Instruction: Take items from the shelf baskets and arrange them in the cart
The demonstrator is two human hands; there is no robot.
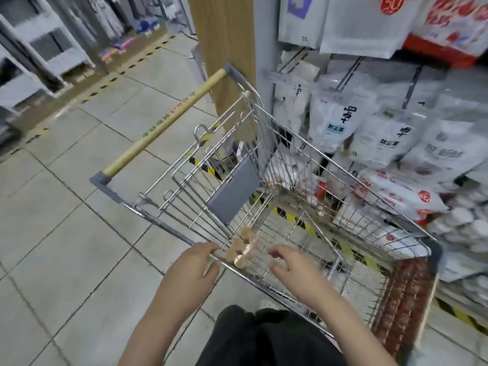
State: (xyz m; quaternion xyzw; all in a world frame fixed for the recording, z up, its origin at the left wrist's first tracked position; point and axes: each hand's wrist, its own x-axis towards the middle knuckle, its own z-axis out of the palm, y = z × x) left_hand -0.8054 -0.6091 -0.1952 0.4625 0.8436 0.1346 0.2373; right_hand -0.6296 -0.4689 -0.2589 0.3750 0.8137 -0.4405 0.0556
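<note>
Nearest, at the bottom centre of the frame, the person's dark trousers [264,336] show between two bare forearms that reach up toward a wire cart [343,186]. At lower centre the left hand [195,262] lies at the cart's near rim with its fingers loosely bent; whether they close on the wire cannot be told through the blur. Just right of it, the right hand [293,262] hangs over the rim with curled, spread fingers and seems to hold nothing, though this too is unclear. Between the two hands, inside the near corner of the cart, sits a small cluster of round tan items [241,249], too blurred to identify. Farther in, at the middle of the frame, a grey flap [235,191] hangs on the folded child seat, and beyond it the wooden handle [169,122] slants toward the upper centre. Along the right side, touching close behind the cart, shelves hold white packages [335,120] with printed characters. Grey floor tiles [66,207] fill the left.
</note>
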